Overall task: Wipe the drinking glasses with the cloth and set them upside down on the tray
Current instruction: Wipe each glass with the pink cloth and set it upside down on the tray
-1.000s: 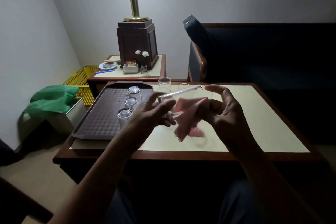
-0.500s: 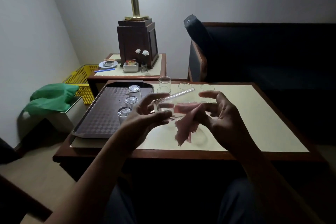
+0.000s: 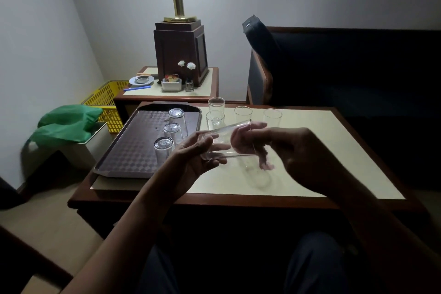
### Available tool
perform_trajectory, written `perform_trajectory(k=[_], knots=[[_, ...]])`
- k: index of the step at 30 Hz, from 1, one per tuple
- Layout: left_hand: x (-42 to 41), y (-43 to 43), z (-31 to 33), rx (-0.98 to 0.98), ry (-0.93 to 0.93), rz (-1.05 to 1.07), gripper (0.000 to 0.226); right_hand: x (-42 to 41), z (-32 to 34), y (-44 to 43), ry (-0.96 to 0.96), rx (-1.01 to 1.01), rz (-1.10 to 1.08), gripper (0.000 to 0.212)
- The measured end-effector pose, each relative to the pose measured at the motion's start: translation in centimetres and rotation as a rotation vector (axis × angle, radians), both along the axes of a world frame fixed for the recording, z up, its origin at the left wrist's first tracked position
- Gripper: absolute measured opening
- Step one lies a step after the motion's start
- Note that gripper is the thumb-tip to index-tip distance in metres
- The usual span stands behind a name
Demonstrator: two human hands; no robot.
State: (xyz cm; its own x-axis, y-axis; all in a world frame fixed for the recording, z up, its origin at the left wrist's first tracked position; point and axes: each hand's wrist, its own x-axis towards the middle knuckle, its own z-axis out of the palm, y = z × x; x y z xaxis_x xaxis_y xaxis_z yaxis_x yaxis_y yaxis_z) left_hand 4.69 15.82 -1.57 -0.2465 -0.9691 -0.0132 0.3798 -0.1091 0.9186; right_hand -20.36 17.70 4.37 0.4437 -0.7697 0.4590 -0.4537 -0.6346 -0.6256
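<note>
A clear drinking glass (image 3: pixel 222 141) lies on its side in the air above the table, its base gripped by my left hand (image 3: pixel 200 157). My right hand (image 3: pixel 298 150) holds the pink cloth (image 3: pixel 243 141) and has pushed it into the glass's mouth; a tail of cloth hangs below. Three glasses (image 3: pixel 170 130) stand upside down in a row on the brown tray (image 3: pixel 133 150) at the left. Several upright glasses (image 3: pixel 243 114) wait on the table behind my hands.
The cream-topped table (image 3: pixel 346 157) has a wooden rim. A dark sofa (image 3: pixel 346 67) stands behind it at the right. A side table (image 3: pixel 205 89) with a lamp base, dish and small items sits at the back. A yellow basket (image 3: pixel 105 100) and green bag (image 3: pixel 66 124) lie left.
My right hand has pushed the pink cloth from outside the rim into the glass. The left hand has tilted the glass flatter and lowered it slightly.
</note>
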Motion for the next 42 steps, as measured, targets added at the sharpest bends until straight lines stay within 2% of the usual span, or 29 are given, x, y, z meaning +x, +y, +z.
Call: perform_trajectory(k=[3, 4, 6, 9, 11, 12, 14, 16, 17, 19, 21, 23, 24, 26, 27, 28, 29, 31, 33, 34, 36, 39, 40, 42], knots=[[0.7, 0.0, 0.0, 0.048, 0.028, -0.023, 0.074, -2.0, -0.4, -0.3, 0.077, -0.262, -0.147, 0.034], [0.7, 0.0, -0.1, 0.054, 0.04, -0.033, 0.074, -2.3, -0.8, -0.3, 0.166, -0.323, -0.146, 0.035], [0.4, 0.2, -0.1, 0.073, 0.016, -0.061, 0.062, -2.5, -1.6, -0.3, 0.417, -0.428, -0.002, 0.051], [-0.2, 0.4, 0.5, 0.031, -0.103, -0.183, 0.059, -2.8, -2.0, -0.8, 0.797, -0.509, 0.169, 0.075], [-0.2, 0.4, 1.1, -0.031, -0.163, -0.25, 0.052, -3.0, -2.3, -1.3, 0.919, -0.5, 0.167, 0.087], [-0.2, 0.4, 1.4, -0.079, -0.182, -0.262, 0.048, -3.0, -2.4, -1.4, 0.931, -0.392, 0.175, 0.095], [-0.2, 0.3, 1.7, -0.228, -0.223, -0.222, 0.05, -2.9, -1.9, -1.0, 0.787, 0.039, 0.231, 0.105], [-0.5, 0.4, 1.6, -0.385, -0.263, -0.174, 0.055, -2.7, -1.0, -0.4, 0.478, 0.468, 0.296, 0.099], [-0.8, 0.5, 1.6, -0.456, -0.314, -0.15, 0.056, -2.7, -0.8, -0.2, 0.344, 0.618, 0.332, 0.094], [-1.1, 0.6, 1.4, -0.546, -0.436, -0.114, 0.061, -2.3, -0.9, 0.2, 0.137, 0.75, 0.371, 0.08], [-1.3, 0.9, 1.3, -0.535, -0.511, -0.072, 0.076, -1.7, -1.4, 0.5, 0.029, 0.698, 0.299, 0.054], [-1.1, 1.3, 0.8, -0.415, -0.495, -0.081, 0.083, -1.3, -1.9, 0.7, 0.048, 0.508, 0.219, 0.043], [-1.1, 1.5, 1.0, -0.289, -0.432, -0.132, 0.078, -1.2, -1.9, 0.8, 0.093, 0.387, 0.195, 0.045], [-1.1, 1.4, 1.7, -0.02, -0.264, -0.242, 0.053, -1.2, -2.0, 0.7, 0.249, 0.095, 0.224, 0.048], [-1.1, 1.3, 1.9, 0.032, -0.225, -0.24, 0.048, -1.2, -2.2, 0.6, 0.329, -0.014, 0.261, 0.05], [-1.1, 1.2, 2.2, 0.033, -0.208, -0.217, 0.046, -1.0, -2.6, 0.6, 0.369, -0.031, 0.281, 0.054], [-1.1, 1.2, 2.2, -0.016, -0.213, -0.185, 0.043, -0.8, -2.6, 0.6, 0.353, 0.058, 0.284, 0.058], [-1.0, 1.3, 2.3, -0.2, -0.276, -0.13, 0.039, -0.8, -2.5, 0.8, 0.182, 0.347, 0.309, 0.056], [-0.4, 1.1, 2.6, -0.333, -0.342, -0.108, 0.052, -1.1, -2.4, 0.8, 0.022, 0.588, 0.307, 0.052], [-0.1, 0.9, 2.7, -0.325, -0.342, -0.125, 0.06, -1.2, -2.2, 0.9, -0.019, 0.647, 0.305, 0.051], [0.3, 0.5, 3.1, -0.174, -0.306, -0.25, 0.067, -0.9, -2.2, 0.7, 0.022, 0.511, 0.281, 0.053], [-0.1, 0.3, 3.1, 0.144, -0.208, -0.387, 0.058, -0.6, -2.9, 0.3, 0.309, 0.104, 0.277, 0.066], [-0.2, 0.3, 3.0, 0.16, -0.216, -0.358, 0.057, -0.5, -3.1, 0.3, 0.329, 0.107, 0.285, 0.071], [-0.3, 0.4, 2.7, 0.021, -0.284, -0.251, 0.047, -0.5, -3.3, 0.5, 0.244, 0.314, 0.296, 0.075]])
